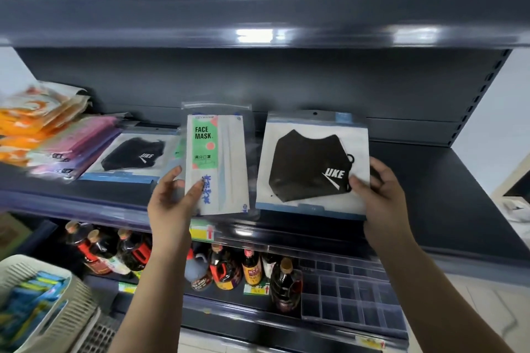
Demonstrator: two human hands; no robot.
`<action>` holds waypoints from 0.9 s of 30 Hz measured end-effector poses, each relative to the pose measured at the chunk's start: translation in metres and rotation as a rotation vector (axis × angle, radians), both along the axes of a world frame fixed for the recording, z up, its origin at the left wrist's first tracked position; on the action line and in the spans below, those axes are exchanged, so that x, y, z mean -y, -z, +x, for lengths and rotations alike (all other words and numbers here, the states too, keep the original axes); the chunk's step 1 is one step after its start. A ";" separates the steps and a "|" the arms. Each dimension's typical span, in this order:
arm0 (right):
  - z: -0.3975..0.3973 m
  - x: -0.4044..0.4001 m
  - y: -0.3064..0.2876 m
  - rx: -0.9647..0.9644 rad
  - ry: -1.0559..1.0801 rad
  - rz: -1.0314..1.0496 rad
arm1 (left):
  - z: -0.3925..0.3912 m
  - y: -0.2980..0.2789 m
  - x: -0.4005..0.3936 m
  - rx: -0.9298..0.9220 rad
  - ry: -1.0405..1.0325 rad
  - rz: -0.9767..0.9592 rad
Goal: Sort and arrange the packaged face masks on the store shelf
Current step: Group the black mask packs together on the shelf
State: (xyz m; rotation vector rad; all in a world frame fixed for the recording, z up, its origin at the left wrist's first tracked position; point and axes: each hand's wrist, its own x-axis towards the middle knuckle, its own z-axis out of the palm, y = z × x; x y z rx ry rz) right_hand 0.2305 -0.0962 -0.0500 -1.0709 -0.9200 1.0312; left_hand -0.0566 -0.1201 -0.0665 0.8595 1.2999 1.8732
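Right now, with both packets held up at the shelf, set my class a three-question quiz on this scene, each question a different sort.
1. True or false: the left hand holds the black mask packet.
2. Which packet already lies on the shelf? A) black mask B) green-label mask C) none
3. Fill in: the white packet reads "FACE ____".

Key: 1 false, the right hand holds it; 2 A, the lying black mask packet; 3 MASK.
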 end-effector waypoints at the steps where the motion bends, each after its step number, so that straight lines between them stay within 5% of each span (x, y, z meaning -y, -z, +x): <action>1: -0.006 0.000 -0.002 0.003 -0.004 0.003 | -0.005 -0.001 0.001 -0.001 -0.002 0.007; 27: -0.293 0.026 0.000 -0.105 -0.129 -0.094 | -0.276 -0.009 0.078 -0.056 -0.183 -0.057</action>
